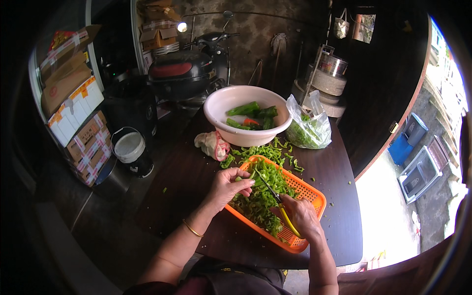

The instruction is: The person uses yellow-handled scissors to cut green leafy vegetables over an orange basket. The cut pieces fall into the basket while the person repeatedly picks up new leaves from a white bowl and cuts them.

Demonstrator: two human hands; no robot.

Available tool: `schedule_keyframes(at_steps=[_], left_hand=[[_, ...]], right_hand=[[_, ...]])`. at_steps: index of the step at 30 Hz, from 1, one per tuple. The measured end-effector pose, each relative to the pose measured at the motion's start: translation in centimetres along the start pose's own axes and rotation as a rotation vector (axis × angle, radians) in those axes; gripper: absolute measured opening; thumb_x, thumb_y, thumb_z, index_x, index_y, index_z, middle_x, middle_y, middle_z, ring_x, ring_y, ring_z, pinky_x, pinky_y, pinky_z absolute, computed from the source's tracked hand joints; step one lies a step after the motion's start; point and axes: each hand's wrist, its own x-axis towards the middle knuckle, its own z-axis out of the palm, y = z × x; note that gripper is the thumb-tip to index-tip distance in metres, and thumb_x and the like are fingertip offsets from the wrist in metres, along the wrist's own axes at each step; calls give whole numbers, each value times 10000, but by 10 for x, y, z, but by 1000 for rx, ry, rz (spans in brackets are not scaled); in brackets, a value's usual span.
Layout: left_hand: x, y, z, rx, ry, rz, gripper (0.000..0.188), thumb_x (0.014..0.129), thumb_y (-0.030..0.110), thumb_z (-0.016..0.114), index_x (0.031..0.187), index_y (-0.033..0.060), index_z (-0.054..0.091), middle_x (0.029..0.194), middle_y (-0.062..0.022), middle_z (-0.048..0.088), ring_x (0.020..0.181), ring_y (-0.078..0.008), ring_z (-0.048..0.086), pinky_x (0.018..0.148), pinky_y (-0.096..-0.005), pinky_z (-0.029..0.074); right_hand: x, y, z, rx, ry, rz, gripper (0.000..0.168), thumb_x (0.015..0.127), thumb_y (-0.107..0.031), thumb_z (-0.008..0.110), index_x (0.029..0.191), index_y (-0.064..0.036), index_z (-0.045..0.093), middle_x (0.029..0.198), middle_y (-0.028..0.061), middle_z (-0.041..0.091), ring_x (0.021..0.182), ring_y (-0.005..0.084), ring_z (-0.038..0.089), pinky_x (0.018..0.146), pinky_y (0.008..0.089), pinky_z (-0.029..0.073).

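A pair of scissors with yellow handles (288,222) is in my right hand (302,215), its blades pointing up and left over an orange perforated plastic basket (320,201). My left hand (230,186) pinches a piece of green pepper (243,179) close to the scissor tips. Cut green pepper strips (267,180) fill much of the basket, and more strips (265,153) lie on the dark table behind it. Beyond these stands a white plastic basin (247,138) with whole green peppers (245,109) and a red piece (250,121) inside.
Right of the basin sits a clear plastic bag (311,132) of green pieces; left of it lies a crumpled white and red bag (213,145). The dark wooden table (343,236) has a curved edge. A bucket (129,149) and cardboard boxes (88,140) stand on the left, a scooter (184,73) behind.
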Motion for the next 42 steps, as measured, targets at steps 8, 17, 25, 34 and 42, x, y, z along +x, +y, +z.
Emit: schedule_keyframes(at_steps=[8,17,25,34,42], left_hand=[[-1,5,6,-50,78,56,172,880,29,696,1031,-18,629,857,-80,685,719,-133,679,663,-244,587],[-2,-6,12,43,22,110,143,888,18,682,1013,-29,630,842,-84,678,711,-135,676,636,-249,588],[-1,1,5,26,57,5,215,880,43,708,1046,-31,594,856,-100,671,726,-138,673,646,-252,586],[0,-5,8,-29,62,107,208,885,-12,674,1061,-20,565,914,-122,679,812,-164,694,727,-279,603],[-2,6,9,-118,15,-17,194,928,63,651,1078,-42,587,940,-100,667,786,-180,705,724,-277,616]], right_hand=[[-4,-5,-9,-31,27,29,487,900,-413,666,1171,-12,609,852,182,658,859,363,625,889,438,405],[1,-10,2,-81,33,-14,467,909,-396,660,1176,-18,603,821,152,649,844,328,628,856,422,423],[1,-5,1,-27,-43,38,359,902,-403,663,982,-59,598,678,144,626,697,391,607,764,434,429],[-2,-6,2,-164,71,-53,513,903,-403,664,1245,-30,579,900,130,656,903,302,618,858,421,398],[2,-6,7,-96,64,-33,459,892,-377,682,1176,-27,600,754,115,627,789,303,618,772,404,413]])
